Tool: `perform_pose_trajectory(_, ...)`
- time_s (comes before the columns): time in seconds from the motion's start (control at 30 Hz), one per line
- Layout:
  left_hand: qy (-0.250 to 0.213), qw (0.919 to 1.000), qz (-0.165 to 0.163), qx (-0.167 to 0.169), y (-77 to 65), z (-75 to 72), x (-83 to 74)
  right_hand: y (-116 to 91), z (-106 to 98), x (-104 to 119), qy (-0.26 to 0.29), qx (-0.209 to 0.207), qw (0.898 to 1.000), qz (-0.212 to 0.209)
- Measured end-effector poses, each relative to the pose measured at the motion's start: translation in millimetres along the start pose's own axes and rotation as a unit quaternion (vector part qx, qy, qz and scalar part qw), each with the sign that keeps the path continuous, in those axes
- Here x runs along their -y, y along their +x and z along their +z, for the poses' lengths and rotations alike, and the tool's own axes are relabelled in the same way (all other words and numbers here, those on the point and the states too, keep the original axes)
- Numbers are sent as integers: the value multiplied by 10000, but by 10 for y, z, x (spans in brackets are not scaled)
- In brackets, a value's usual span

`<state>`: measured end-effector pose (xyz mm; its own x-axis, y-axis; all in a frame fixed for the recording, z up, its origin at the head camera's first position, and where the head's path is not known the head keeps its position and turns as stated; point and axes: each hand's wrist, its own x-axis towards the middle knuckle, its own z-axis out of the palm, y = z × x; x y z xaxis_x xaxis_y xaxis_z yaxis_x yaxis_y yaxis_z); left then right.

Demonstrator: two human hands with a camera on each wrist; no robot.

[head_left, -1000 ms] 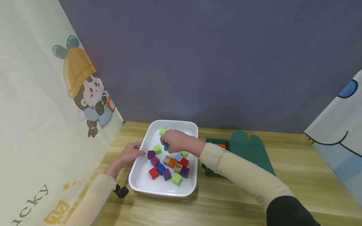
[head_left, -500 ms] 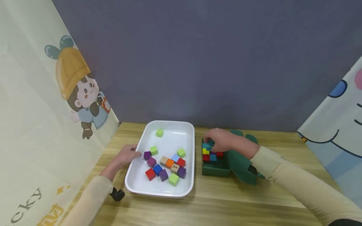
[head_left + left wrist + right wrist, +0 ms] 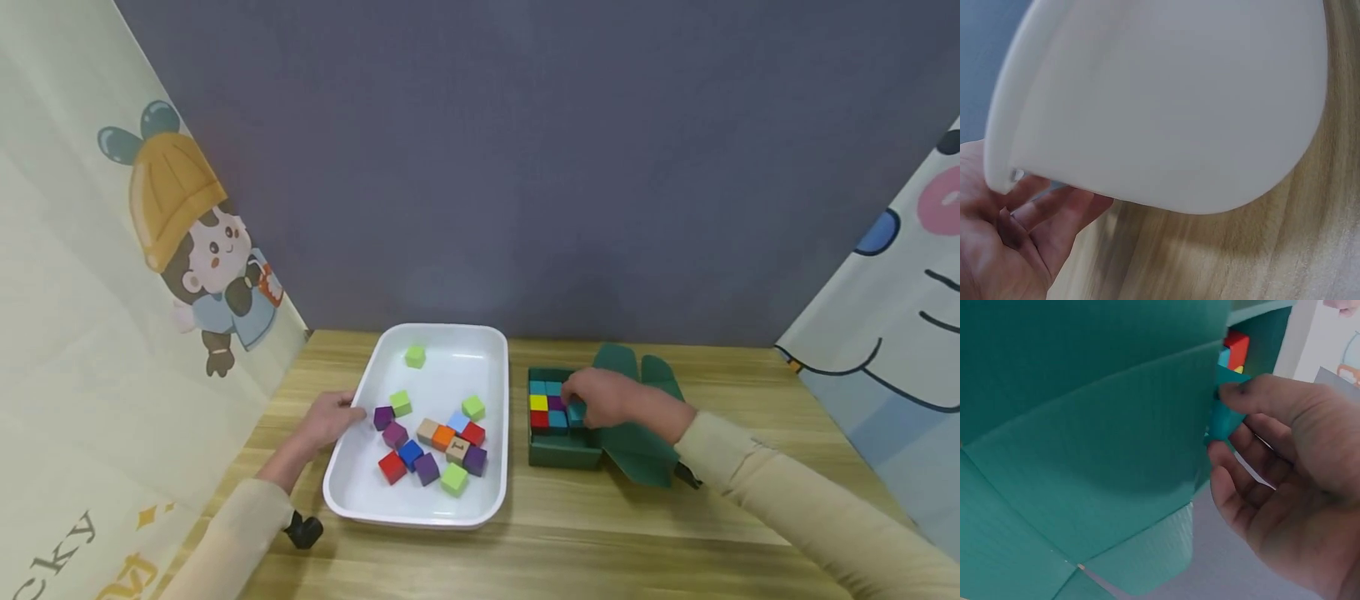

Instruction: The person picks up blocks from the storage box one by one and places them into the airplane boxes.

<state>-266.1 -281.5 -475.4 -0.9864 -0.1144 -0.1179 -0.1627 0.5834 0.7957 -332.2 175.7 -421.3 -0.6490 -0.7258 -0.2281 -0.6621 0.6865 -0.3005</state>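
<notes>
My left hand (image 3: 330, 417) grips the left rim of a white tray (image 3: 414, 510); in the left wrist view the fingers (image 3: 1054, 212) curl beneath its edge. Loose coloured cubes lie in the tray, among them a red cube (image 3: 392, 467), an orange cube (image 3: 443, 437) and a lime-green cube (image 3: 453, 479). My right hand (image 3: 606, 398) is over the right side of a green cardboard box (image 3: 564, 456), pinching a teal cube (image 3: 1227, 419) between thumb and fingers. Teal, yellow, red and purple cubes sit in rows inside the box. The hand hides part of these rows.
The box's green lid (image 3: 639, 450) is folded out to the right, under my right forearm. A wooden table (image 3: 570, 533) carries everything, with a dark grey panel (image 3: 525, 167) behind. A printed white curtain (image 3: 82, 292) hangs at the left.
My right hand has carried the teal cube rightward from the tray to the green box, then lowered it at the box's right side. The left hand keeps its grip on the tray.
</notes>
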Motion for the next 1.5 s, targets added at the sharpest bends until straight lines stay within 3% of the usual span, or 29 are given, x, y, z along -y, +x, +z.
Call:
perform_pose_trajectory(0.7,11,10000,38,-34,-13,22,15,105,215,-26,-661,-60,9975,229)
perform_pose_trajectory(1.07,-63,10000,-8,36,-11,3,6,119,261,-20,-963,-276,9950,66)
perform_pose_trajectory(1.5,-145,9999,41,-15,-19,26,17,121,258,-18,-954,-326,9949,62)
